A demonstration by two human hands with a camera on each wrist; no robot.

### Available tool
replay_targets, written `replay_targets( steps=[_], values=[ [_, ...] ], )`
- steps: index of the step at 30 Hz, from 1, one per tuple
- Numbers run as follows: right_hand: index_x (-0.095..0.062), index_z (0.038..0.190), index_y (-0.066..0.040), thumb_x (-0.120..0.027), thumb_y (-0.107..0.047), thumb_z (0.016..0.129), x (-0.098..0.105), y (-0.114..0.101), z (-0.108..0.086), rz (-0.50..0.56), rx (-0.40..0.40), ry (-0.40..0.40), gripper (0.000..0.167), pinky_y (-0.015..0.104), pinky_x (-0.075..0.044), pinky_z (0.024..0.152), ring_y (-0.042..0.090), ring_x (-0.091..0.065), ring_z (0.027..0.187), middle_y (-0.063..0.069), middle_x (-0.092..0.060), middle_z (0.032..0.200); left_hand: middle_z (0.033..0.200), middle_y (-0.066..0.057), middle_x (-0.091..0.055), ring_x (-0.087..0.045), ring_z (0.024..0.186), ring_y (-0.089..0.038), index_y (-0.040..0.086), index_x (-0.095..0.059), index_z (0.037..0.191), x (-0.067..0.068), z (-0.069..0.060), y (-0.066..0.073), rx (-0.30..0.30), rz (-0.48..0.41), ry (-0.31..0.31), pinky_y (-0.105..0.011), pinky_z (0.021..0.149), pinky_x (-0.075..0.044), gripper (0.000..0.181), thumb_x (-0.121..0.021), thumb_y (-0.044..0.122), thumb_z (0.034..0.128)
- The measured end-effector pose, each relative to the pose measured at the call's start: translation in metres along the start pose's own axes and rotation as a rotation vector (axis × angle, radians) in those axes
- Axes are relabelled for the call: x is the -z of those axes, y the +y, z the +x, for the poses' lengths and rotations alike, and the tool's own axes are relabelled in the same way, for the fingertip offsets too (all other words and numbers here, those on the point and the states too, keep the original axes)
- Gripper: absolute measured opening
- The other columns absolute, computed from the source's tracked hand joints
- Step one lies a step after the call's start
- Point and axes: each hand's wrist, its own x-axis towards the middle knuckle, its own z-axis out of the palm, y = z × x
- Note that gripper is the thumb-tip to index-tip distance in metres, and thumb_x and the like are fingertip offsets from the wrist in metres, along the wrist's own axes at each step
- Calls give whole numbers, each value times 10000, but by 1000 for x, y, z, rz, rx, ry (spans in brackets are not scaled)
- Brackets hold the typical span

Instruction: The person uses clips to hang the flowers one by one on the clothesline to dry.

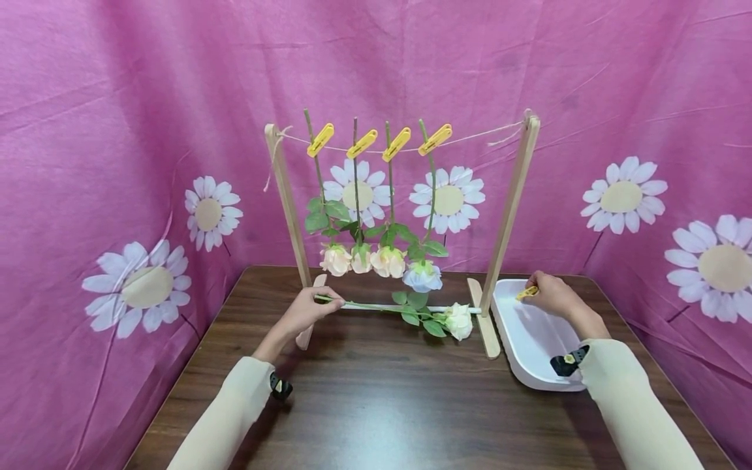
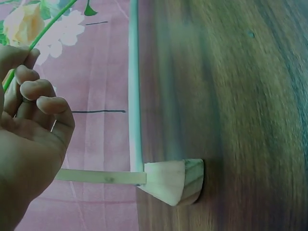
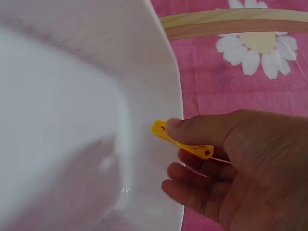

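Observation:
My left hand pinches the green stem end of a white rose, which lies out sideways to the right with its leaves near the bloom. In the left wrist view, thumb and finger hold the stem. Over the white tray, my right hand pinches a yellow clothespin; the right wrist view shows this clothespin between thumb and fingers beside the tray wall. Several roses hang head down from a string, each stem held by a yellow clothespin.
A wooden rack with a left post, a right post and a white lower bar stands on the brown table. Behind it hangs a pink cloth printed with daisies. The tray sits right of the rack's foot.

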Motion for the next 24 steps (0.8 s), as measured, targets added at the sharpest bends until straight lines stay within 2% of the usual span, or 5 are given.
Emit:
replay_targets(
  steps=[5,7,13,18,24],
  values=[
    [-663,1107,114,-742,-55,913,2,-4,0,43,34,65,269,526,-582,800,397,-694,911,289,-718,1014,721,54,-582,-488,641,-76,-84,-682,1150,-6,-3,6,-63,-200,54,-214,625,-445,285,-682,184,1054],
    [-646,1160,138,-688,-40,959,3,-7,1,67,28,79,272,500,-603,777,403,-721,908,316,-724,1034,721,-29,-637,-599,632,-88,-115,-632,1160,-11,-2,9,-121,-294,75,-250,631,-547,274,-628,148,1084],
    [-508,1256,197,-567,-22,1068,4,-17,1,164,-31,78,294,429,-643,725,442,-758,908,381,-690,1069,1303,-359,-677,-819,933,-235,-39,-496,1249,-20,-2,18,-279,-421,47,-619,868,-619,286,-450,230,1162],
    [-636,1145,122,-710,-187,1037,6,-22,0,110,8,191,336,305,-538,592,262,-710,706,243,-722,894,1284,-464,-613,-810,1004,-304,41,-421,1206,-27,-2,27,-336,-527,-4,-599,933,-616,226,-374,260,1179],
    [-685,1041,41,-797,-208,954,5,-27,-2,58,27,347,287,331,-468,675,283,-630,783,184,-698,878,1157,-248,-761,-800,946,-202,-144,-441,1225,-33,-5,42,-325,-569,47,-468,940,-642,264,-547,68,1108]
  ],
)
